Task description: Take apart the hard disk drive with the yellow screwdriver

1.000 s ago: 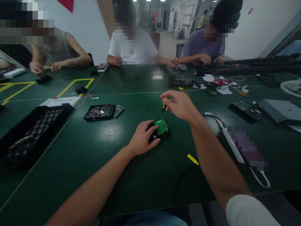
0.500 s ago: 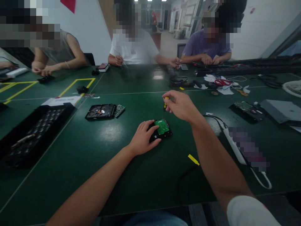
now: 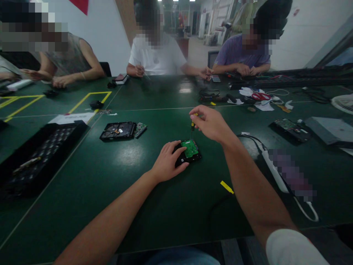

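Note:
A black hard drive (image 3: 195, 158) lies on the green table, its green circuit board (image 3: 191, 148) facing up. My left hand (image 3: 169, 162) grips it from the left, fingers over the far side and thumb along the near edge, hiding the drive's left part. Above the board, my right hand (image 3: 208, 121) pinches a yellow and black screwdriver (image 3: 192, 126), which points almost straight down. Its thin tip reaches the board's far edge; whether it sits in a screw is too small to tell.
Left of my hands are another hard drive (image 3: 117, 131), a loose circuit board (image 3: 140, 130) and a black tray (image 3: 41, 158). A white power strip (image 3: 274, 171), a yellow tag (image 3: 227, 187) and a third drive (image 3: 291, 129) lie to the right. Several people sit across the table.
The screwdriver stands more upright and its handle has turned slightly in my right fingers. My left hand and the drive have stayed put. The person at far left has moved their hands.

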A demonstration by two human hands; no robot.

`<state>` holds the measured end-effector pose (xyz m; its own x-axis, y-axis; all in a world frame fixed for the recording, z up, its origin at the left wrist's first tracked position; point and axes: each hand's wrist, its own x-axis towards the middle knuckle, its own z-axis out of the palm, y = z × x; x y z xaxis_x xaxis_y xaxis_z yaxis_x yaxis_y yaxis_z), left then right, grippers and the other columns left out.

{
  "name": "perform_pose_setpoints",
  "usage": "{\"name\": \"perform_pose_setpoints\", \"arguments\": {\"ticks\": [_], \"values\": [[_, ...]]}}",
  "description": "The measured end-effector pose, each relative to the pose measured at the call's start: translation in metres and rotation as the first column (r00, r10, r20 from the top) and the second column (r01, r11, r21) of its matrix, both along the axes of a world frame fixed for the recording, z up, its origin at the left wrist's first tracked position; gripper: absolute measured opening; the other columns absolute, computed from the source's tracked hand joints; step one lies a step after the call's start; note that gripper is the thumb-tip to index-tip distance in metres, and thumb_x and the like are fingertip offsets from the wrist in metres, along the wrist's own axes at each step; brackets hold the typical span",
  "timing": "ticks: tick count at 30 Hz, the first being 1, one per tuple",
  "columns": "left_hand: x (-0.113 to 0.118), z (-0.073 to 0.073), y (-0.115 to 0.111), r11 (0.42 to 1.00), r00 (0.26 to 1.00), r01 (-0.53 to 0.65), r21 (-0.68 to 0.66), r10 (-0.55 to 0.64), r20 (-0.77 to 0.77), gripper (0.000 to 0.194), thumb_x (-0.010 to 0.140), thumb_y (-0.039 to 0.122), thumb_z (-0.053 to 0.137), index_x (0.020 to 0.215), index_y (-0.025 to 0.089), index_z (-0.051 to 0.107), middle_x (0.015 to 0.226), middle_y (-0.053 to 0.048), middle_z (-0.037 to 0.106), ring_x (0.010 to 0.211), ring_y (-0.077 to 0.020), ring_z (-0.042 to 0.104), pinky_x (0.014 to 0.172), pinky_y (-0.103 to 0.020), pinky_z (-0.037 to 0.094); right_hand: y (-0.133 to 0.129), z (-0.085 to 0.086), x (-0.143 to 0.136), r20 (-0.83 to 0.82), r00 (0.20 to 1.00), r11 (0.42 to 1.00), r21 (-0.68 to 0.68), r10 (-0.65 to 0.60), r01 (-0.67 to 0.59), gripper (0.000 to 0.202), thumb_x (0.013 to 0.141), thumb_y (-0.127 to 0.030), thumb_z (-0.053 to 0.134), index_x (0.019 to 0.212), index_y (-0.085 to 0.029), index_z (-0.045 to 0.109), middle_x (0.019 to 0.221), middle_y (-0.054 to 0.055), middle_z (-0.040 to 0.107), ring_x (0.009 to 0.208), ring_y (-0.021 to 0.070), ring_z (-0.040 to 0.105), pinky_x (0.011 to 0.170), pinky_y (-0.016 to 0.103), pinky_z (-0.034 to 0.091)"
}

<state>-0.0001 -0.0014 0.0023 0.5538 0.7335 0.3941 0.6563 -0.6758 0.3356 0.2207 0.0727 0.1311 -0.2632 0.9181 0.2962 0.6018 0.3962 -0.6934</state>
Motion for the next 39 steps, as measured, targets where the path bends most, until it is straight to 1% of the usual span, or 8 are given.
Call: {"name": "perform_pose_setpoints", "arguments": {"ticks": [4, 9, 16, 22, 28, 33, 36, 39], "values": [[0.0001, -0.0005, 0.0001, 1.000, 1.000, -0.004, 0.005, 0.004, -0.007, 0.060, 0.094, 0.051, 0.062, 0.146, 0.023, 0.050, 0.153, -0.018, 0.044, 0.140, -0.0368, 0.045, 0.115, -0.061, 0.039, -0.0016, 0.0028, 0.0013, 0.067, 0.998, 0.998, 0.066, 0.018, -0.023, 0.015, 0.095, -0.032, 0.063, 0.100, -0.021, 0.073, 0.098, 0.006, 0.073, 0.076, 0.0178, 0.065, 0.074, 0.032, 0.050], [0.0004, 0.0008, 0.0000, 1.000, 1.000, 0.001, 0.003, -0.001, -0.008, 0.060, 0.094, 0.051, 0.061, 0.146, 0.023, 0.049, 0.153, -0.018, 0.044, 0.139, -0.0368, 0.046, 0.115, -0.061, 0.039, -0.0021, 0.0000, 0.0021, -0.044, 0.998, 0.999, -0.001, 0.040, -0.040, 0.022, 0.095, -0.025, 0.061, 0.116, -0.022, 0.069, 0.109, 0.006, 0.073, 0.068, 0.0146, 0.065, 0.068, 0.030, 0.051], [0.0006, 0.0014, -0.0001, 1.000, 1.000, 0.000, -0.004, 0.000, 0.004, 0.060, 0.094, 0.051, 0.062, 0.146, 0.023, 0.050, 0.153, -0.017, 0.044, 0.139, -0.0370, 0.046, 0.115, -0.061, 0.039, -0.0018, 0.0031, 0.0014, 0.070, 0.997, 0.997, 0.072, 0.014, -0.019, 0.012, 0.093, -0.030, 0.065, 0.099, -0.022, 0.072, 0.101, 0.006, 0.073, 0.080, 0.0195, 0.066, 0.075, 0.034, 0.051], [0.0004, 0.0015, -0.0001, 1.000, 1.000, 0.001, -0.011, -0.001, 0.020, 0.060, 0.093, 0.050, 0.063, 0.146, 0.026, 0.050, 0.153, -0.016, 0.044, 0.139, -0.0376, 0.046, 0.115, -0.063, 0.039, -0.0013, 0.0002, 0.0009, -0.035, 0.999, 1.000, -0.012, 0.008, -0.008, 0.021, 0.094, -0.028, 0.062, 0.113, -0.021, 0.067, 0.107, 0.007, 0.074, 0.073, 0.0167, 0.066, 0.067, 0.031, 0.051], [0.0008, 0.0015, -0.0001, 1.000, 1.000, 0.002, -0.002, -0.002, 0.000, 0.061, 0.094, 0.050, 0.062, 0.147, 0.023, 0.049, 0.153, -0.017, 0.044, 0.140, -0.0367, 0.045, 0.116, -0.061, 0.039, -0.0022, 0.0031, 0.0007, 0.042, 0.999, 0.998, 0.054, 0.029, -0.031, 0.015, 0.095, -0.034, 0.063, 0.098, -0.022, 0.071, 0.098, 0.006, 0.073, 0.078, 0.0186, 0.066, 0.071, 0.032, 0.050], [0.0006, 0.0006, 0.0000, 1.000, 1.000, -0.004, -0.002, 0.004, 0.003, 0.061, 0.093, 0.050, 0.063, 0.147, 0.025, 0.049, 0.153, -0.017, 0.044, 0.139, -0.0376, 0.046, 0.114, -0.062, 0.039, -0.0003, -0.0010, 0.0018, -0.040, 0.998, 0.999, -0.010, 0.041, -0.041, 0.018, 0.096, -0.024, 0.058, 0.113, -0.021, 0.067, 0.105, 0.006, 0.074, 0.068, 0.0152, 0.066, 0.068, 0.031, 0.052], [0.0005, 0.0010, 0.0001, 1.000, 1.000, -0.002, 0.000, 0.002, 0.001, 0.060, 0.094, 0.051, 0.062, 0.146, 0.024, 0.050, 0.153, -0.017, 0.045, 0.139, -0.0371, 0.046, 0.115, -0.061, 0.039, 0.0014, -0.0029, 0.0024, -0.030, 0.999, 1.000, -0.017, 0.018, -0.018, 0.022, 0.095, -0.019, 0.059, 0.115, -0.022, 0.066, 0.101, 0.005, 0.074, 0.072, 0.0171, 0.068, 0.069, 0.032, 0.052], [0.0005, 0.0014, 0.0000, 1.000, 1.000, 0.001, 0.000, -0.001, 0.004, 0.060, 0.094, 0.051, 0.062, 0.146, 0.024, 0.050, 0.153, -0.017, 0.045, 0.139, -0.0369, 0.046, 0.115, -0.061, 0.039, 0.0011, -0.0016, 0.0030, 0.030, 1.000, 0.999, 0.047, -0.006, 0.004, 0.017, 0.091, -0.023, 0.067, 0.108, -0.022, 0.068, 0.102, 0.006, 0.074, 0.081, 0.0205, 0.069, 0.075, 0.035, 0.052]]}}
